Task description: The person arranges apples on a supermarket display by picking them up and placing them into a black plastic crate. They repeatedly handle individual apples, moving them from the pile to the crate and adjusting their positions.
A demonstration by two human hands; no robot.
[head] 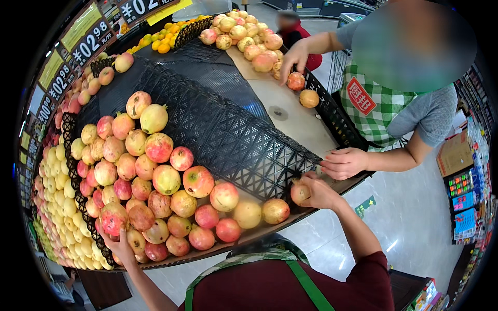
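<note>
My left hand (120, 245) is closed around a large red pomegranate (113, 217) at the lower left of the pomegranate pile. My right hand (320, 190) grips a smaller pale pomegranate (300, 192) at the front corner of the display, beside a yellow-red pomegranate (276, 211). Between my hands lie many red and yellow pomegranates (166, 179). Behind them slopes a black plastic lattice divider (233, 136). Its lower end comes close to my right hand.
A co-worker in a green checked apron (373, 112) stands at the right, one hand beside a red pomegranate (296, 81), the other close to my right hand. Paler pomegranates (249, 35) are heaped at the back. Yellow fruit (58, 182) lies left behind a black lattice fence (78, 190).
</note>
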